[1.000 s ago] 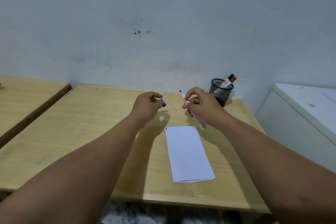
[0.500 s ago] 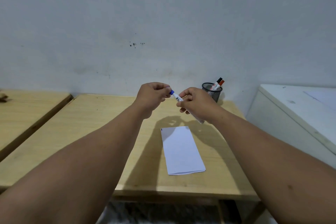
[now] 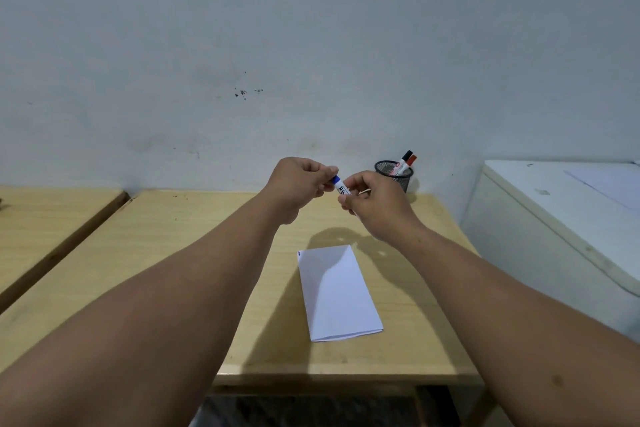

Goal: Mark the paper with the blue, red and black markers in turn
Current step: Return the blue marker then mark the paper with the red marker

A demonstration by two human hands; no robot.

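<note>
My right hand (image 3: 372, 201) grips the white barrel of the blue marker (image 3: 341, 186) above the far part of the wooden table (image 3: 166, 253). My left hand (image 3: 298, 184) pinches the blue cap (image 3: 335, 179), which sits on the marker's tip. The folded white paper (image 3: 337, 291) lies flat below my hands and carries a small blue mark (image 3: 299, 253) at its far left corner. A black mesh cup (image 3: 394, 175) at the table's back right holds the black marker (image 3: 406, 158) and the red marker (image 3: 411, 161).
A second wooden table (image 3: 45, 218) stands to the left across a narrow gap. A white cabinet (image 3: 561, 218) stands to the right of the table. A grey wall runs behind everything.
A second ago my hands were apart, the cap in the left and the bare marker tip showing. They came together and the cap now sits on the tip.
</note>
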